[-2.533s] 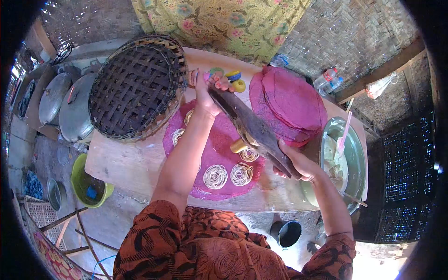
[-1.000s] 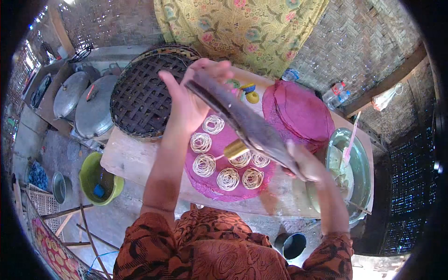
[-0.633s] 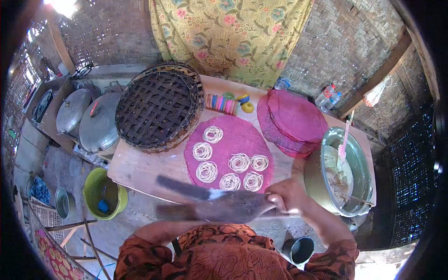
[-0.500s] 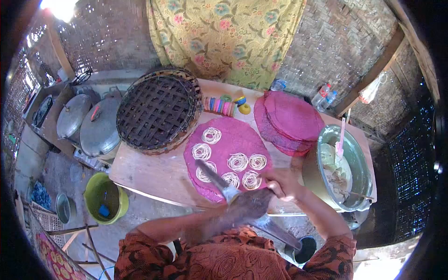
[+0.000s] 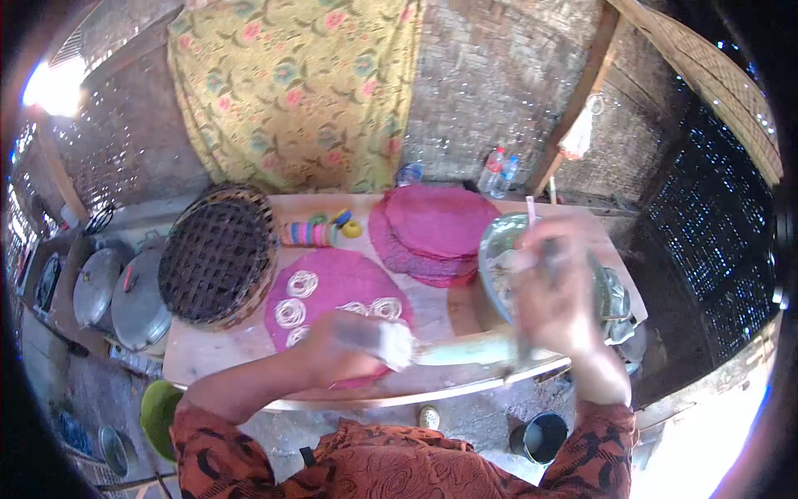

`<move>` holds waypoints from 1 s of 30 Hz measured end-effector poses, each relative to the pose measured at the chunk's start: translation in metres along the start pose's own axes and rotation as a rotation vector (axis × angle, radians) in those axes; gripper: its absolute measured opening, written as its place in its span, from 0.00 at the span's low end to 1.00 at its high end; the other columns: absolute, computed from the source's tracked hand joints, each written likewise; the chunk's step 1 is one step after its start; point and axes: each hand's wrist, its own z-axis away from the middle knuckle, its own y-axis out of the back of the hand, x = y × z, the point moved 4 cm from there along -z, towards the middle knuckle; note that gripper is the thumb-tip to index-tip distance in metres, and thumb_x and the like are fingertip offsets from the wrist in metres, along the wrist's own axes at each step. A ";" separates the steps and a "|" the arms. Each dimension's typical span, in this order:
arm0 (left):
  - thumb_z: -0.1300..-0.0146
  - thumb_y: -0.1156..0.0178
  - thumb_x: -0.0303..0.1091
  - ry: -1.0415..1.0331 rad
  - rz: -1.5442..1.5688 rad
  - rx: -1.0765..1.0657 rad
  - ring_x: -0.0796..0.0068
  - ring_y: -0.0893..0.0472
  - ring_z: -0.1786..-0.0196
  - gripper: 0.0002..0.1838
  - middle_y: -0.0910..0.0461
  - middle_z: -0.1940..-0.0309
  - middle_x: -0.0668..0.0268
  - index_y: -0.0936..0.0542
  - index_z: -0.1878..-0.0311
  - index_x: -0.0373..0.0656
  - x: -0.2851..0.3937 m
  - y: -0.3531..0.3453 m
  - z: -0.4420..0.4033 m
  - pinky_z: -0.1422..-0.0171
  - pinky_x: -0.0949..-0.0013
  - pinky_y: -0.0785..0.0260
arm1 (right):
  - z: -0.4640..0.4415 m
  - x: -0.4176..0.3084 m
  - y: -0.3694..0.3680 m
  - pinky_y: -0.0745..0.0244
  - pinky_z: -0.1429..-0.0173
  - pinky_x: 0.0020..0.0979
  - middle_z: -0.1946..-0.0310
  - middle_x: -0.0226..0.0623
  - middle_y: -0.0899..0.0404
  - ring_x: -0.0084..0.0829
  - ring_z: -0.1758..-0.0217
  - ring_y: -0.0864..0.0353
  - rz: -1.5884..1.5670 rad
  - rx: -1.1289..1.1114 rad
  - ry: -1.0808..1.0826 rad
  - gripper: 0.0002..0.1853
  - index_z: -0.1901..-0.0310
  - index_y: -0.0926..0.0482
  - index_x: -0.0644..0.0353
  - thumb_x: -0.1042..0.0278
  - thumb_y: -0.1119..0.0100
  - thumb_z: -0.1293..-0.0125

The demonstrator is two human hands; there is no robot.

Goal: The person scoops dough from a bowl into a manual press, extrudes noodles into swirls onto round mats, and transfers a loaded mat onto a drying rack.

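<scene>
My left hand (image 5: pixel 332 349) is closed around a grey press part (image 5: pixel 357 333), held over the near side of a pink round sheet (image 5: pixel 332 270). White, dough-like stuff (image 5: pixel 397 345) sits at the part's right end. Coiled white noodle nests (image 5: pixel 290 313) lie on the sheet, some hidden by my left hand and forearm. Smeared by motion, my right hand (image 5: pixel 559 303) is raised in front of the big basin (image 5: pixel 490 287) and appears closed on a dark, narrow press part (image 5: pixel 524 333). A pale blurred streak (image 5: pixel 465 349) lies between the hands; I cannot tell what it is.
A stack of pink round sheets (image 5: pixel 440 220) lies beside the basin. Left of the sheet sits a dark woven tray stack (image 5: pixel 216 258), with coloured rolls (image 5: pixel 307 234) behind. Two lidded pots (image 5: pixel 141 299) stand at far left, bottles (image 5: pixel 499 175) by the wall, a bucket (image 5: pixel 544 437) below.
The dark press, held across my body before, now appears to be in separate parts. My right hand has moved up and right toward the basin. The view has shifted right.
</scene>
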 end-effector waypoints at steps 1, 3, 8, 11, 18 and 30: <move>0.44 0.36 0.32 0.094 -0.004 0.067 0.68 0.17 0.59 0.13 0.17 0.63 0.64 0.20 0.55 0.45 -0.015 0.000 -0.003 0.53 0.63 0.27 | -0.002 0.011 0.039 0.40 0.77 0.20 0.75 0.27 0.33 0.16 0.80 0.35 -0.018 0.179 -0.146 0.08 0.57 0.34 0.59 0.69 0.47 0.31; 0.47 0.33 0.32 0.091 -0.072 0.324 0.67 0.19 0.55 0.15 0.17 0.60 0.65 0.20 0.54 0.46 -0.025 0.005 -0.014 0.50 0.63 0.28 | 0.006 0.044 0.114 0.40 0.77 0.19 0.79 0.25 0.35 0.12 0.80 0.37 -0.366 0.494 -0.392 0.10 0.59 0.33 0.56 0.59 0.49 0.28; 0.37 0.42 0.35 -0.342 1.133 0.761 0.61 0.30 0.37 0.23 0.29 0.41 0.55 0.31 0.40 0.37 0.019 -0.015 -0.105 0.36 0.60 0.34 | 0.022 0.127 0.148 0.27 0.46 0.36 0.67 0.42 0.22 0.33 0.58 0.22 -0.683 1.092 -0.422 0.17 0.67 0.28 0.60 0.57 0.58 0.24; 0.34 0.51 0.37 -0.552 0.981 1.104 0.59 0.30 0.39 0.19 0.29 0.44 0.50 0.27 0.47 0.32 0.068 0.030 -0.120 0.34 0.55 0.37 | 0.032 0.163 0.094 0.35 0.38 0.38 0.53 0.43 0.23 0.35 0.46 0.25 -1.069 0.607 -0.540 0.28 0.55 0.28 0.62 0.42 0.67 0.25; 0.37 0.50 0.32 -0.463 0.705 1.160 0.73 0.40 0.61 0.07 0.41 0.67 0.66 0.30 0.62 0.38 0.117 0.058 -0.070 0.53 0.67 0.46 | 0.185 0.312 0.162 0.31 0.41 0.43 0.62 0.49 0.17 0.45 0.52 0.18 1.122 -1.216 -0.488 0.15 0.59 0.16 0.57 0.58 0.46 0.39; 0.43 0.34 0.30 0.475 0.099 0.918 0.57 0.36 0.32 0.38 0.35 0.34 0.58 0.41 0.31 0.41 -0.015 -0.131 -0.001 0.27 0.52 0.45 | 0.134 0.307 0.158 0.23 0.62 0.44 0.69 0.39 0.17 0.43 0.66 0.16 0.760 -1.044 -0.314 0.17 0.48 0.20 0.42 0.68 0.52 0.36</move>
